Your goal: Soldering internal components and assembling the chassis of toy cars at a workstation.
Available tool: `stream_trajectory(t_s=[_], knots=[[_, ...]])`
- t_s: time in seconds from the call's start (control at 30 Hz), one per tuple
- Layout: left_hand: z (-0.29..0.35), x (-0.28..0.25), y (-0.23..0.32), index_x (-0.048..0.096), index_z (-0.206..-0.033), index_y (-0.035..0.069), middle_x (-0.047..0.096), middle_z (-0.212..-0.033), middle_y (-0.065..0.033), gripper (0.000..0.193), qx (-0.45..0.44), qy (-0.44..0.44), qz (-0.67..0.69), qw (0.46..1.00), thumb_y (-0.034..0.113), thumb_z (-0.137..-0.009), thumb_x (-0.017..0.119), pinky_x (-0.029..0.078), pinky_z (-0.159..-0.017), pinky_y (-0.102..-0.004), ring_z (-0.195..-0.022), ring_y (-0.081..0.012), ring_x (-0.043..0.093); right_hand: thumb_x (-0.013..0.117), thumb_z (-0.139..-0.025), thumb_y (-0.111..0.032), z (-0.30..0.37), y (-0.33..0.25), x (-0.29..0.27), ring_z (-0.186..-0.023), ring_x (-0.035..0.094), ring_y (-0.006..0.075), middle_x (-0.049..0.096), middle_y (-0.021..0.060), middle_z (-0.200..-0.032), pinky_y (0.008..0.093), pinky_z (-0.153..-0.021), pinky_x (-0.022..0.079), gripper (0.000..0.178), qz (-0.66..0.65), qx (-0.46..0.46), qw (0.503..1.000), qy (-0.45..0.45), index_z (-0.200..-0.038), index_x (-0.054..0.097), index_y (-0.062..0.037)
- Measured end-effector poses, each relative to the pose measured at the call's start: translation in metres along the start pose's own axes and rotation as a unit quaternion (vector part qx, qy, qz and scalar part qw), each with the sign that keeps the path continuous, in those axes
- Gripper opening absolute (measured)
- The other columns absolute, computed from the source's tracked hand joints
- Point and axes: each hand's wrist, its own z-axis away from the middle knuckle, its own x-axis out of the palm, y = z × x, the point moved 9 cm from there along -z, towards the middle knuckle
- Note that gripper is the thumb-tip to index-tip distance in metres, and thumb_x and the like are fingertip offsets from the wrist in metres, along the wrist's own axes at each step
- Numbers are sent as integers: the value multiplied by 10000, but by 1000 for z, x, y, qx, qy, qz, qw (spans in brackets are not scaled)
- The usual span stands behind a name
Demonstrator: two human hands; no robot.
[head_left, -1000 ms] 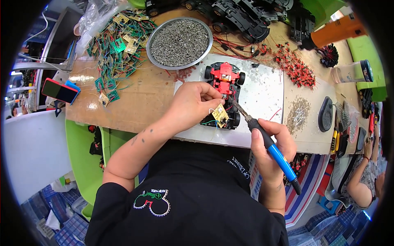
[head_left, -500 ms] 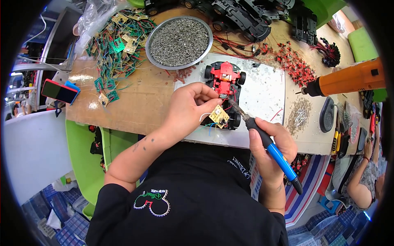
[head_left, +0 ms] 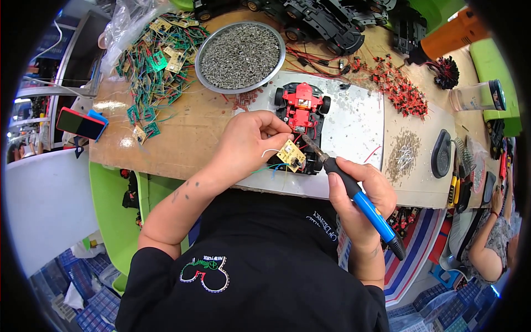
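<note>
My right hand (head_left: 365,191) is closed around the black grip of a blue soldering iron (head_left: 371,214). The iron's tip points into the middle of a toy car chassis (head_left: 304,105), black with a red upper part and black wheels, close to my left fingertips. My left hand (head_left: 251,141) pinches at the chassis's left side; what lies between thumb and finger is too small to make out, though thin red wires show beside them. A tan circuit board (head_left: 290,156) with white, blue and green wires rests over the chassis's near end, just below my left fingers.
A metal bowl of small screws (head_left: 240,58) stands behind, beside a heap of wired circuit boards (head_left: 160,66). Black car bodies (head_left: 326,25) and small red parts (head_left: 401,91) lie farther right. An orange power screwdriver (head_left: 456,34) hangs at upper right. Another person's arm (head_left: 487,232) shows far right.
The soldering iron and my right hand have shifted slightly left and up. The circuit board has moved a little left. The hanging orange screwdriver has swung away, uncovering a clear jar.
</note>
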Motion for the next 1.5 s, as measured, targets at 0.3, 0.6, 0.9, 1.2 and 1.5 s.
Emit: stream_trajectory(t_s=[0.3, 0.6, 0.9, 1.2, 1.5], knots=[[-4, 0, 4, 695, -921, -57, 699, -809, -50, 174, -10, -14, -38, 999, 105, -860, 715, 486, -621, -221, -705, -61, 616, 799, -700, -12, -2, 1, 4, -588, 632, 211, 672, 107, -717, 297, -559, 493, 253, -10, -4, 1000, -6, -936, 706, -10], [-5, -1, 6, 699, -928, -65, 699, -796, -55, 186, -22, -20, -35, 999, 101, -845, 710, 498, -634, -222, -708, -68, 622, 789, -697, -2, 0, 5, -2, -588, 629, 213, 661, 106, -702, 297, -557, 487, 251, -22, 20, 1000, 7, -934, 705, -12], [-8, -2, 10, 721, -896, -57, 715, -754, -112, 204, -4, -16, -41, 999, 119, -793, 715, 528, -625, -276, -662, -127, 664, 789, -699, -3, -5, 0, 4, -602, 643, 221, 674, 104, -739, 296, -569, 495, 235, -12, -11, 1000, -16, -919, 704, -10], [-10, 0, 5, 691, -923, -64, 695, -800, -59, 191, -31, -45, -32, 998, 107, -842, 720, 497, -619, -214, -700, -71, 624, 793, -735, -41, 0, 10, -2, -639, 658, 223, 681, 113, -763, 309, -614, 509, 256, -36, 38, 999, 5, -972, 702, -8], [-10, 0, 2, 685, -932, -70, 695, -813, -64, 191, -21, -43, -37, 998, 99, -850, 715, 506, -635, -224, -722, -82, 635, 825, -767, -132, 12, 20, 12, -622, 638, 198, 653, 81, -708, 275, -590, 490, 383, -122, 72, 990, -11, -1100, 680, -12]])
